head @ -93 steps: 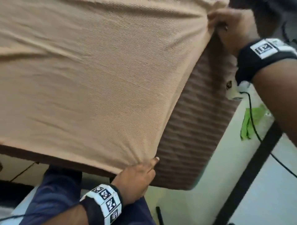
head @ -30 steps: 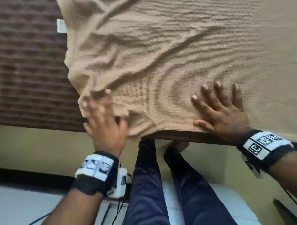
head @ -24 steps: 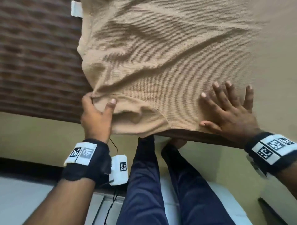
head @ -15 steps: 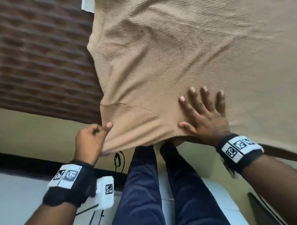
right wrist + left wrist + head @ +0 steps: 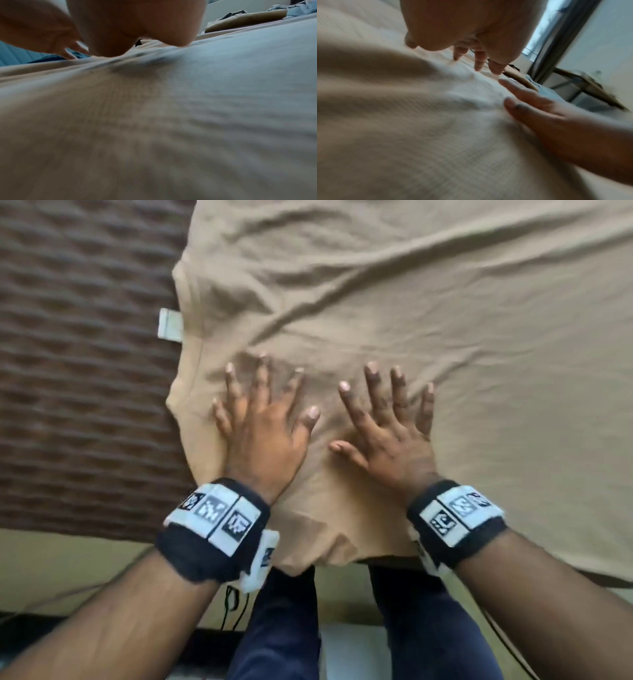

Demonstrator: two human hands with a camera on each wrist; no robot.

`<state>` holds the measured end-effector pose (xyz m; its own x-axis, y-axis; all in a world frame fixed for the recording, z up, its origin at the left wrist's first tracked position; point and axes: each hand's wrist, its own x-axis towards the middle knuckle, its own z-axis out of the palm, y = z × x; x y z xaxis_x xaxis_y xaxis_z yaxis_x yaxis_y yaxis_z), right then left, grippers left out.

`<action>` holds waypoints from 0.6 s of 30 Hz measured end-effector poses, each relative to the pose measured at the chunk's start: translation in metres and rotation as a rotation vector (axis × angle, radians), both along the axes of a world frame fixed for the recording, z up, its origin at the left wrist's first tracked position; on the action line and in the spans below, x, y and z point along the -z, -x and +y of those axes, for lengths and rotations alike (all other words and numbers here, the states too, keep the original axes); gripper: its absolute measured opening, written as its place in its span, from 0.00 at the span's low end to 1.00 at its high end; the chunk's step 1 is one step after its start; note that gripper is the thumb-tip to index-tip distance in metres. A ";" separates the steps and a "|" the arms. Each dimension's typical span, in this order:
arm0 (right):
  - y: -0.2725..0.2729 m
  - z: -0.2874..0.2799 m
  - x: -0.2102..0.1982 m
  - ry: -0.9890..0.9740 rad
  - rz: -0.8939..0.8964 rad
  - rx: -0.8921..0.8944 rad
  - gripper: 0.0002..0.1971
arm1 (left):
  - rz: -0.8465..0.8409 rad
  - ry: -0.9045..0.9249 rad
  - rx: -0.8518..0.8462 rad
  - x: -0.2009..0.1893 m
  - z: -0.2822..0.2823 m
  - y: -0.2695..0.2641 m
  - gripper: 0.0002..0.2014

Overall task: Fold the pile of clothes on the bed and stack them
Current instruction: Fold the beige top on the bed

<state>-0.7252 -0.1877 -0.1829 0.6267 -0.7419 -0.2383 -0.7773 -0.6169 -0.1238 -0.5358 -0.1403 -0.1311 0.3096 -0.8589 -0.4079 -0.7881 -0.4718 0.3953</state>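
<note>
While tan garment (image 5: 376, 302) lies flat, left hand (image 5: 263, 436), right hand (image 5: 387, 440) splayed, pressing it

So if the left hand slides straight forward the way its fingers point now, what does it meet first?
Only more of the tan garment. The left hand lies flat on it, fingers spread, pointing away from the person, and a ridge of wrinkles just past the fingertips comes first. The white tag stays off to the side.
</note>
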 end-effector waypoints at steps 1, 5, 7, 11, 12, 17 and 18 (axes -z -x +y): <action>-0.009 -0.008 0.002 -0.017 0.005 0.022 0.38 | 0.006 -0.014 -0.027 0.007 -0.017 0.008 0.28; 0.002 -0.023 0.004 -0.078 0.079 0.133 0.40 | -0.111 -0.075 -0.039 0.036 -0.043 0.003 0.37; 0.043 -0.028 0.004 -0.115 0.066 0.245 0.42 | -0.161 -0.133 -0.125 0.039 -0.035 -0.020 0.43; 0.189 -0.057 -0.003 -0.087 0.078 0.633 0.47 | -0.273 -0.151 -0.176 0.027 -0.035 -0.020 0.41; 0.227 -0.064 -0.007 -0.112 0.103 0.737 0.48 | -0.306 -0.120 -0.147 0.023 -0.041 -0.006 0.40; 0.283 -0.060 -0.022 -0.204 0.129 0.813 0.46 | -0.183 -0.007 0.480 0.028 -0.047 0.141 0.36; 0.272 -0.049 -0.020 -0.231 0.102 0.715 0.46 | -0.173 -0.008 0.599 0.036 -0.042 0.169 0.35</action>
